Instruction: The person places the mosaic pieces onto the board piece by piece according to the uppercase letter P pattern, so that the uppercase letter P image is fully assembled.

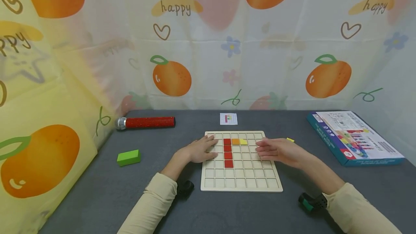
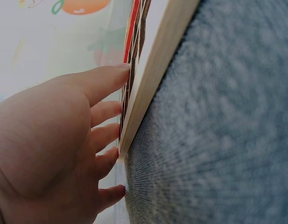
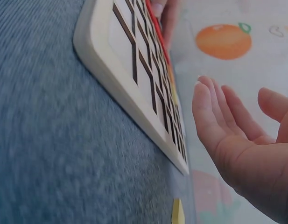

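A pale wooden grid board (image 1: 242,183) lies flat on the table. Along one of its columns runs a line of red tiles (image 1: 228,155), and beside the topmost one sit an orange tile (image 1: 235,141) and a yellow tile (image 1: 243,141). My left hand (image 1: 196,150) rests at the board's left edge, fingers spread and thumb tip over the grid. Over the right side of the board is my right hand (image 1: 281,151), its fingers loosely extended and holding nothing; in the right wrist view these fingers (image 3: 204,109) are apart from the board.
Just beyond the right hand lies a small yellow piece (image 1: 290,140). A pattern card (image 1: 228,118) is behind the board. To the left are a green block (image 1: 129,157) and a red microphone (image 1: 149,122); a flat game box (image 1: 354,138) lies at the right. A printed curtain (image 1: 208,75) hangs behind the table.
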